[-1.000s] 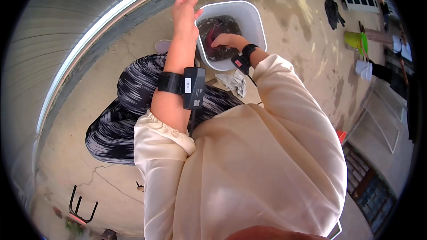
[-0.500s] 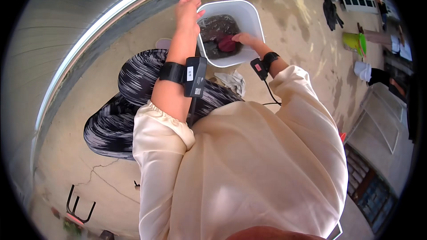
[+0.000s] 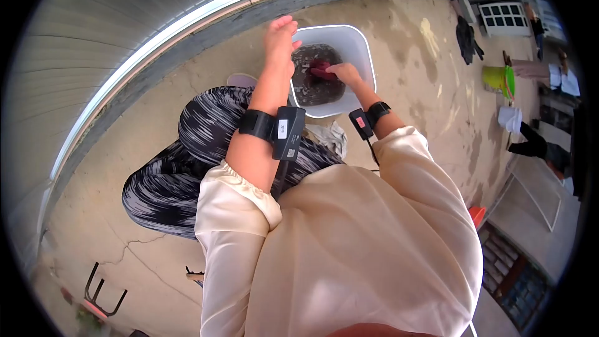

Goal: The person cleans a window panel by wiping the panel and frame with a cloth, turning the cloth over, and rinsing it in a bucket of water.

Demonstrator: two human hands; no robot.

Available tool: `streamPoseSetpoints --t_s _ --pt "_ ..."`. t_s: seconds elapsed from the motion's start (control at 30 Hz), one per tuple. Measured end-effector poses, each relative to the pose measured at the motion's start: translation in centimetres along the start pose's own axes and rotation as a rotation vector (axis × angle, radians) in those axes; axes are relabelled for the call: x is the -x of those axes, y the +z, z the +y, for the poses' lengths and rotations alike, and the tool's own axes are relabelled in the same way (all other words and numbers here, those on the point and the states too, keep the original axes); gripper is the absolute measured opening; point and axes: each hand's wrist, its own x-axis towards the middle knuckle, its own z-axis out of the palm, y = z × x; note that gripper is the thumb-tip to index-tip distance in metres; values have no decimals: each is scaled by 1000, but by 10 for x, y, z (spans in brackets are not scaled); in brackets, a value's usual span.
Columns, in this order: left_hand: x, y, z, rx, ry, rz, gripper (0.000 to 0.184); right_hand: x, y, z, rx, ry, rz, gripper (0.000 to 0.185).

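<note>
A white plastic tub (image 3: 363, 56) in front of me holds dark, foamy water (image 3: 318, 93). My right hand (image 3: 345, 73) reaches in over the right side, its fingers closed on a dark red cloth (image 3: 322, 69) at the water's surface. The rest of the cloth is partly under the water. My left hand (image 3: 281, 39) is held at the tub's left rim, fingers stretched out and holding nothing. Black straps with small boxes sit on my left forearm (image 3: 289, 132) and right wrist (image 3: 362, 123).
A pale crumpled cloth (image 3: 334, 137) lies on the ground between the tub and my legs. Beyond the tub runs a low wall (image 3: 249, 24). To the right are a dark garment (image 3: 465, 40), a green bucket (image 3: 497, 78), a white bucket (image 3: 510, 118) and other people.
The view has tilted, so everything sits lower in it. My right hand has closed on the red cloth and shifted it towards the tub's far side. My left hand keeps its pose.
</note>
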Motion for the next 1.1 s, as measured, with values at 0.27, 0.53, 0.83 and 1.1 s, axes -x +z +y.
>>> streamPoseSetpoints --t_s 0.27,0.53,0.83,1.1 --pt "2 -3 -19 -185 -65 -46 38 -8 11 16 -474 187 -168 32" --pt "24 32 -65 -360 -333 -12 63 94 -97 -45 -928 71 -163 31" --pt "8 46 -122 -4 -502 -160 42 102 -50 -81 -1358 -13 169 22" --pt "10 52 -145 -239 -268 88 46 80 2 -96 -1125 156 682 21"
